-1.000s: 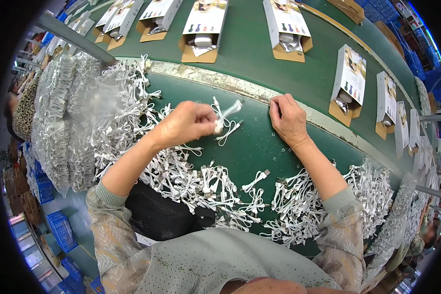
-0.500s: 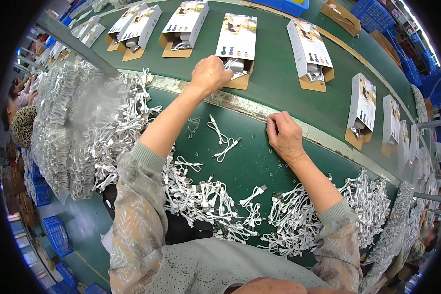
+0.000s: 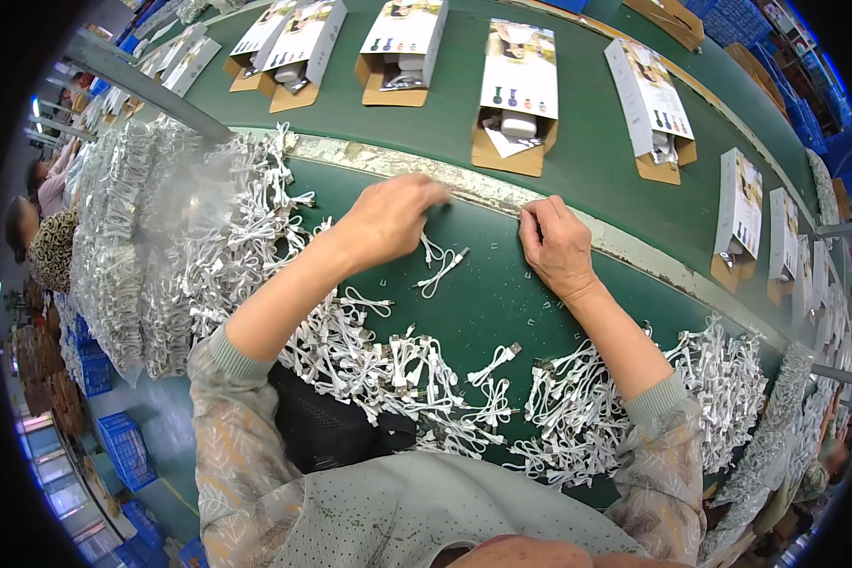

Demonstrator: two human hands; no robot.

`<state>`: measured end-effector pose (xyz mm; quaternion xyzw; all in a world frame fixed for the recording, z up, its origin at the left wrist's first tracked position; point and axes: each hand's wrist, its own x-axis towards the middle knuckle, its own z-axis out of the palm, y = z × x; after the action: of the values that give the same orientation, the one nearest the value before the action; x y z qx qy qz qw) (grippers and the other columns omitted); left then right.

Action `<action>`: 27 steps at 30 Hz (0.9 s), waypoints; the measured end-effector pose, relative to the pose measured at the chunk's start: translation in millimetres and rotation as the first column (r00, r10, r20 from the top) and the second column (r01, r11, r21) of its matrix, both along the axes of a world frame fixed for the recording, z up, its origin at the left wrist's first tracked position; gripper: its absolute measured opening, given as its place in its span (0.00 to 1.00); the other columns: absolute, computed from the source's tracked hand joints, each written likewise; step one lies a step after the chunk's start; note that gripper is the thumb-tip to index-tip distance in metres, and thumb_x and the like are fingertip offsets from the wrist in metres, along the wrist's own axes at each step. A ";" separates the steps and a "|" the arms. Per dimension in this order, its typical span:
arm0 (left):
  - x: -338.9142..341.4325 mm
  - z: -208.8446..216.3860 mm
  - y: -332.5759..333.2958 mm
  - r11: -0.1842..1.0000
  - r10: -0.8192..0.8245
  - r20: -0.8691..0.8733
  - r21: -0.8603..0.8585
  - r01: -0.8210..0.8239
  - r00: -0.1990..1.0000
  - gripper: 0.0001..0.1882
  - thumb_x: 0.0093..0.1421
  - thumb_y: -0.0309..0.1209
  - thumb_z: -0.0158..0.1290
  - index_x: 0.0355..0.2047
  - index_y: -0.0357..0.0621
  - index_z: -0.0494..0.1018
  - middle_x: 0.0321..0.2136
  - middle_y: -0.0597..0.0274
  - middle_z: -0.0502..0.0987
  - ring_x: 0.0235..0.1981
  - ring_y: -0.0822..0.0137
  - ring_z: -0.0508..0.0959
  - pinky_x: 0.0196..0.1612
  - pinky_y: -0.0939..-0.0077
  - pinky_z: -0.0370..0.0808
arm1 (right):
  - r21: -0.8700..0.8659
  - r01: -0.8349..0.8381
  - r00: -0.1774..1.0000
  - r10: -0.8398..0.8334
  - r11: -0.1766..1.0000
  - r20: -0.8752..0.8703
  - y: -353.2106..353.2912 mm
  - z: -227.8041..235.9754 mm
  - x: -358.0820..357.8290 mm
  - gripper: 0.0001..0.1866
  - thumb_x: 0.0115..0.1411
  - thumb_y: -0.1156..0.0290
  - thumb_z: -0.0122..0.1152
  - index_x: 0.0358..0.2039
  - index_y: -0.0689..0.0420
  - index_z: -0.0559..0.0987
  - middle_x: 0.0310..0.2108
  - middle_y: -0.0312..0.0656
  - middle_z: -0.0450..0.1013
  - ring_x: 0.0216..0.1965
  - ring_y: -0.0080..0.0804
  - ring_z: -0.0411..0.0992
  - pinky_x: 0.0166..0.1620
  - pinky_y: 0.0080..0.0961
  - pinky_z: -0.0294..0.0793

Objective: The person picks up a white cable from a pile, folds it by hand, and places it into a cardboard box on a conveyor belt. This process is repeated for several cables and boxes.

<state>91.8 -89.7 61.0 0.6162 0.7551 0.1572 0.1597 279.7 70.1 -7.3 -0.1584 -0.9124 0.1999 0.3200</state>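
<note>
My left hand (image 3: pixel 388 220) hovers over the green worktop (image 3: pixel 473 312), just this side of the conveyor's worn metal rail. Its fingertips are smeared by motion, and any object in them is not visible. Beside it lies a short white USB cable (image 3: pixel 440 275), folded into a loop. My right hand (image 3: pixel 557 248) rests by the rail with its fingers curled in; whatever they may hold is hidden. Beyond the rail, an open white printed box (image 3: pixel 519 71) lies on the belt, its brown flap toward me and a white device (image 3: pixel 519 124) showing in its mouth.
More open boxes (image 3: pixel 649 95) lie along the green conveyor (image 3: pixel 587 123). Heaps of white cables (image 3: pixel 577 407) cover the worktop's near side, with bagged cables (image 3: pixel 114 256) piled at the left. A metal post (image 3: pixel 147 85) slants across the upper left. Small clear staple-shaped bits dot the worktop.
My left hand has drawn back from the box's mouth to above the worktop. The boxes have shifted right in view. My right hand stays by the rail, fingers curled.
</note>
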 end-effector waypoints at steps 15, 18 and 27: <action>-40.1 -22.6 71.8 0.854 0.507 -0.008 0.141 -0.501 0.862 0.10 0.49 0.33 0.53 0.23 0.37 0.76 0.23 0.44 0.77 0.30 0.45 0.78 0.37 0.55 0.74 | 0.009 0.007 1.000 -0.007 1.000 0.013 -2.2 1.9 3.2 0.05 0.51 0.76 0.59 0.27 0.57 0.71 0.24 0.43 0.68 0.25 0.41 0.72 0.28 0.33 0.72; -51.1 -37.8 120.0 0.794 0.584 -0.010 0.214 -0.569 0.812 0.11 0.51 0.32 0.54 0.23 0.34 0.75 0.28 0.41 0.77 0.33 0.43 0.77 0.39 0.53 0.74 | -0.012 0.001 1.000 -0.001 1.000 0.009 -4.6 1.2 -0.7 0.05 0.50 0.77 0.59 0.26 0.57 0.72 0.24 0.43 0.68 0.25 0.42 0.71 0.28 0.33 0.72; 8.0 4.0 49.3 0.982 0.191 0.031 -0.009 -0.191 0.981 0.11 0.55 0.33 0.51 0.34 0.39 0.74 0.31 0.49 0.78 0.35 0.48 0.77 0.40 0.59 0.73 | -0.004 0.016 1.000 -0.016 1.000 0.019 1.3 3.6 2.5 0.05 0.51 0.76 0.59 0.26 0.57 0.71 0.24 0.43 0.67 0.26 0.42 0.71 0.28 0.33 0.72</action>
<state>99.8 -40.5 64.9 0.5378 0.8085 0.1796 0.1578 282.2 71.4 -3.7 -0.1684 -0.9136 0.1977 0.3128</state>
